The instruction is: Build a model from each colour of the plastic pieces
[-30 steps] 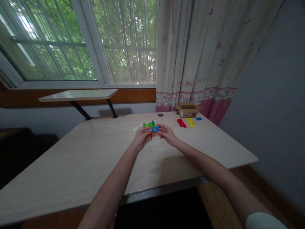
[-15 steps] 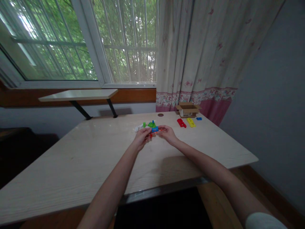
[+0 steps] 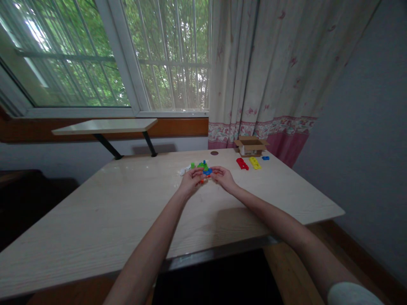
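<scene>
A small blue plastic toy piece (image 3: 207, 172) is between my two hands above the table. My left hand (image 3: 190, 181) has its fingers curled in around the piece's left side. From the right, my right hand (image 3: 224, 178) pinches its other side with thumb and fingers. Bits of red-orange (image 3: 202, 181) show low between the hands, partly covered by fingers. Just behind lie green plastic pieces (image 3: 201, 165) with a bit of blue on top. White pieces (image 3: 183, 172) rest beside my left hand, partly hidden by it.
Toward the right lie a red plastic piece (image 3: 242, 164), a yellow piece (image 3: 255, 163) and a small blue piece (image 3: 266, 158). Behind them stands an open cardboard box (image 3: 251, 146). A raised shelf (image 3: 108, 126) overhangs the table's (image 3: 127, 203) back left.
The blue piece has turned in my hands, so its flat printed face no longer shows. My left fingers have shifted slightly around it; the arms are nearly still.
</scene>
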Motion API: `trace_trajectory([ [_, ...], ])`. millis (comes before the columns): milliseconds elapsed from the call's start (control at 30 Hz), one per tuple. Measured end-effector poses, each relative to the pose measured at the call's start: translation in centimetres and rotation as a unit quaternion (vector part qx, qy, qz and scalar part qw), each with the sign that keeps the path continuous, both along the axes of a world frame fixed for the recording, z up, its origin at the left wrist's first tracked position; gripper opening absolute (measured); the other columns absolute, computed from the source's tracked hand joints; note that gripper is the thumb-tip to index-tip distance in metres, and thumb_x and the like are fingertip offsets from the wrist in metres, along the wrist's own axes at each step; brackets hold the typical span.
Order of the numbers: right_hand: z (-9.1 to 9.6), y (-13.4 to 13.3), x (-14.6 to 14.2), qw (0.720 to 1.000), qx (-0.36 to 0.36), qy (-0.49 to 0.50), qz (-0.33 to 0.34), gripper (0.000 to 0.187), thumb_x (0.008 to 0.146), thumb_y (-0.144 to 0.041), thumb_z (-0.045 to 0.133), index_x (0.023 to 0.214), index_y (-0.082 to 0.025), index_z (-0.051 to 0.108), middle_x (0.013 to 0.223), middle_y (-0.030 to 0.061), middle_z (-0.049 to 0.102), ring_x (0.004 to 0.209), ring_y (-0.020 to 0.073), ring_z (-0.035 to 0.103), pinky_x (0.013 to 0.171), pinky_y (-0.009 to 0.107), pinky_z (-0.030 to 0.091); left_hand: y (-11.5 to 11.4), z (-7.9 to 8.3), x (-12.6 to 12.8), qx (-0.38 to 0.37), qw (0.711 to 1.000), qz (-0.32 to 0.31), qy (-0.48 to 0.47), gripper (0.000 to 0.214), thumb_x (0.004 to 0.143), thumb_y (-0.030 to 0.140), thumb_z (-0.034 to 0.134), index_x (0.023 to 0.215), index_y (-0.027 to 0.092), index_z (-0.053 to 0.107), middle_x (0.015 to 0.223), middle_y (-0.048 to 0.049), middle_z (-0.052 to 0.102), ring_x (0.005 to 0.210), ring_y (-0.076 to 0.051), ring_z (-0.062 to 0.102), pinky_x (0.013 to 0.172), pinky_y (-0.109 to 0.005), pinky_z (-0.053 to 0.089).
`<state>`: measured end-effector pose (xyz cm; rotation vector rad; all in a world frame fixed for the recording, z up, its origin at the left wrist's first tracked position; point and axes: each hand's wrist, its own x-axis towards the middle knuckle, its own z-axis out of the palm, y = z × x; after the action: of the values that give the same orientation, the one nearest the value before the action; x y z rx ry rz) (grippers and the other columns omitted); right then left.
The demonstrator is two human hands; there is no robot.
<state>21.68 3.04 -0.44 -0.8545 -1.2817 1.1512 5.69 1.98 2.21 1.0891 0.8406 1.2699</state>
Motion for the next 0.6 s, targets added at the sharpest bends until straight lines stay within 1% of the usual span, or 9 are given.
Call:
trace_trajectory([
  [133, -0.02, 0.04, 0.1, 1.0, 0.014, -0.008, 0.01, 0.04, 0.058, -0.031, 0.074, 0.094, -0.019, 0.062, 0.083, 0.0027, 0.065, 0.055, 0.0075, 0.052, 0.048, 0.02, 0.04, 0.28, -0.26, -0.1, 0.023, 1.0, -0.003, 0.016, 0.046, 0.043, 0.022, 0.083, 0.084, 0.013, 0.066, 0.076, -0.006, 0.068, 0.063, -0.014, 0.06, 0.056, -0.026, 0.046],
  [333, -0.17, 0.07, 0.13, 0.999, 0.024, -0.021, 0.017, 0.042, 0.059, -0.032, 0.073, 0.097, -0.02, 0.06, 0.087, 0.0032, 0.065, 0.053, 0.0067, 0.052, 0.046, 0.019, 0.041, 0.44, -0.49, -0.28, 0.042, 0.999, 0.005, 0.03, 0.048, 0.042, 0.025, 0.083, 0.086, 0.014, 0.066, 0.076, -0.0063, 0.068, 0.059, -0.014, 0.059, 0.057, -0.029, 0.047],
  [467, -0.33, 0.16, 0.09, 0.999, 0.031, -0.023, 0.014, 0.041, 0.059, -0.032, 0.073, 0.097, -0.021, 0.06, 0.089, 0.0035, 0.065, 0.054, 0.0069, 0.052, 0.046, 0.019, 0.042, 0.26, -0.27, -0.27, 0.061, 0.998, 0.012, 0.029, 0.047, 0.042, 0.025, 0.083, 0.085, 0.014, 0.067, 0.079, -0.006, 0.068, 0.064, -0.015, 0.06, 0.058, -0.028, 0.047],
  [600, -0.24, 0.04, 0.09, 0.999, 0.037, -0.032, 0.01, 0.041, 0.061, -0.033, 0.072, 0.098, -0.021, 0.06, 0.089, 0.0033, 0.065, 0.051, 0.0059, 0.051, 0.045, 0.019, 0.04, 0.19, -0.09, -0.15, 0.055, 0.997, 0.016, 0.044, 0.045, 0.043, 0.026, 0.082, 0.083, 0.013, 0.067, 0.073, -0.0048, 0.067, 0.062, -0.014, 0.058, 0.055, -0.026, 0.043],
])
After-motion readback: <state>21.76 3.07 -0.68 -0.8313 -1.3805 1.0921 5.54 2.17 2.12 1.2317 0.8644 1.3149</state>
